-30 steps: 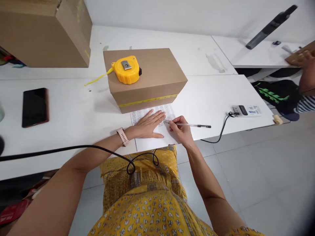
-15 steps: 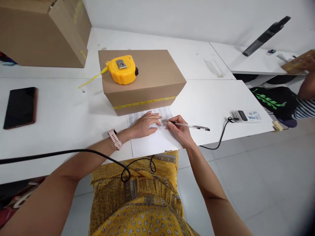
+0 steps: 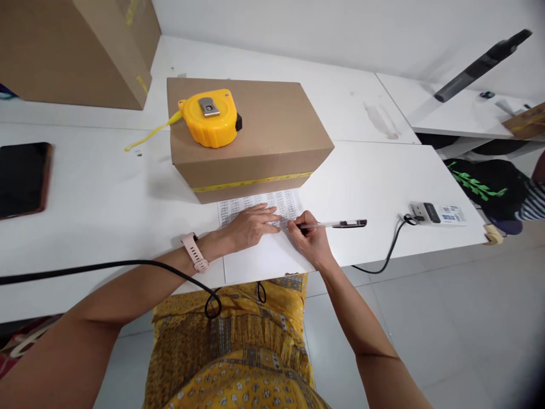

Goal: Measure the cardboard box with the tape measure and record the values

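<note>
A printed sheet of paper (image 3: 259, 258) lies at the near edge of the white table (image 3: 106, 204). My left hand (image 3: 249, 227) rests flat on it with fingers stretched out, a pink watch on the wrist. My right hand (image 3: 309, 238) grips a clear pen (image 3: 336, 224) whose tip touches the printed rows. Just beyond the sheet stands a brown cardboard box (image 3: 255, 133) with a yellow tape measure (image 3: 210, 116) on top.
A black phone (image 3: 21, 179) lies at the left. A bigger cardboard box (image 3: 76, 51) stands at the back left. A white power strip (image 3: 438, 214) with a black cable sits at the right. Another person's arm and striped sleeve (image 3: 532, 196) show at the far right.
My left hand has slid slightly along the sheet and its fingers lie closer to the pen tip. The pen stays on the printed rows. The view has shifted a little.
</note>
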`<state>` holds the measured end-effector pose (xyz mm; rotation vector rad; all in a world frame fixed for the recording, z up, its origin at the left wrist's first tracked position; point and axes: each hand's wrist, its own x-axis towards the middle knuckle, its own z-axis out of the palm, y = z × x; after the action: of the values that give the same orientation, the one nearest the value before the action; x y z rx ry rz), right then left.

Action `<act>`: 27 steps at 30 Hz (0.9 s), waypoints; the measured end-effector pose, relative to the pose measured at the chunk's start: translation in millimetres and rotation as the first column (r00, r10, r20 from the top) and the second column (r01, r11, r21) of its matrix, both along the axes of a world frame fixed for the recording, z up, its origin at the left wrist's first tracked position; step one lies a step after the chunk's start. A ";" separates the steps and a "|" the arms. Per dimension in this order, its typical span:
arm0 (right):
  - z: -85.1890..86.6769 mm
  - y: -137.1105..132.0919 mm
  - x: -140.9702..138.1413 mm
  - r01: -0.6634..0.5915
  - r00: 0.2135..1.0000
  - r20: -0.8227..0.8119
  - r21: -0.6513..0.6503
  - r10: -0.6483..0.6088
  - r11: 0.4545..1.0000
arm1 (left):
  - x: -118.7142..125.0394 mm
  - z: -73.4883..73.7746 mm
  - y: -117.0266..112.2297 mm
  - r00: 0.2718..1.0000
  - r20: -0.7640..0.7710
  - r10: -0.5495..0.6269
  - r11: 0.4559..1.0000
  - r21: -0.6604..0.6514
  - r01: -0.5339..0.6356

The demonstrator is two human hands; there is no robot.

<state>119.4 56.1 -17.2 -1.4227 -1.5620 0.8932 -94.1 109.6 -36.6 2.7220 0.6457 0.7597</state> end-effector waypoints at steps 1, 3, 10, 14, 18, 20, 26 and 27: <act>-0.6 -0.1 0.2 -0.004 1.000 0.000 -0.001 0.004 1.000 | 0.2 0.3 -0.3 1.000 0.004 -0.001 1.000 0.010 0.001; -1.2 -0.1 0.3 -0.015 1.000 -0.001 -0.003 0.015 1.000 | 0.6 0.9 -0.6 1.000 0.009 -0.005 1.000 0.028 0.004; -1.2 -0.1 -0.4 -0.024 1.000 -0.008 -0.005 0.024 1.000 | 0.7 -0.9 0.5 0.998 0.057 -0.025 1.000 0.009 0.024; -1.7 0.0 -0.3 -0.036 0.999 -0.024 -0.021 0.035 0.999 | 0.8 -3.8 0.9 0.999 0.042 -0.014 0.999 -0.030 0.016; -1.6 0.3 -0.3 -0.047 0.999 0.005 -0.007 0.047 0.999 | 1.8 -3.8 1.0 1.000 0.025 -0.004 1.000 0.020 0.004; -1.1 0.3 -0.5 -0.054 0.998 0.017 0.001 0.054 0.999 | 2.3 -3.1 1.0 1.000 0.024 -0.002 0.998 0.062 0.000; 2.0 -0.3 -2.0 -0.048 0.999 0.008 0.001 0.048 0.999 | 2.7 -2.3 0.9 1.000 0.016 0.002 0.997 0.080 -0.004; 2.3 -0.2 -2.0 -0.051 0.999 0.010 0.000 0.051 0.999 | 2.6 -2.4 0.8 1.000 0.016 0.003 0.997 0.074 -0.004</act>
<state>117.4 56.0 -14.9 -1.3942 -1.6123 0.9175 -91.4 110.3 -39.0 2.7787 0.6308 0.8210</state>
